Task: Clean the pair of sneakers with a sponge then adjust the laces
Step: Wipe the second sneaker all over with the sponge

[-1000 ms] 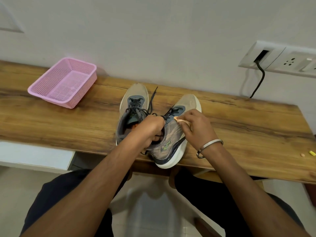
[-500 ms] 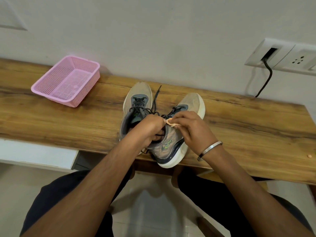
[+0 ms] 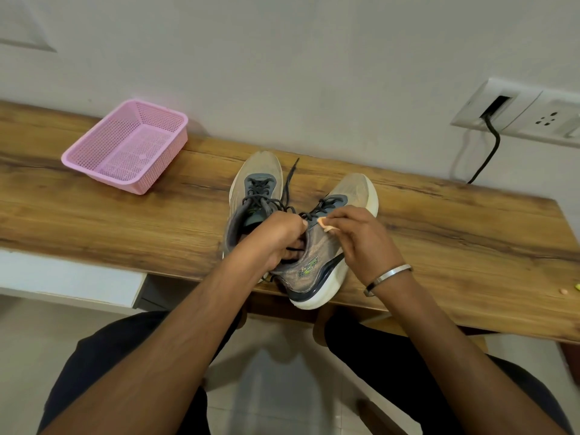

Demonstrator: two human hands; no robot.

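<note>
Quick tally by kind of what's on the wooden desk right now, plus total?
Sneakers: 2, the left one and the right one, which both hands grip
Pink basket: 1
Sponge piece: 1, pinched by right hand
Small scraps: 2
Total: 6

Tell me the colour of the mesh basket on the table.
Pink basket, seen in the head view.

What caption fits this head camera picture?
Left hand grips tilted grey mesh sneaker; right hand rubs small peach sponge on it.

Left hand point(image 3: 276, 238) grips right sneaker point(image 3: 317, 259); right hand point(image 3: 361, 237) pinches sponge point(image 3: 324, 223).
</note>
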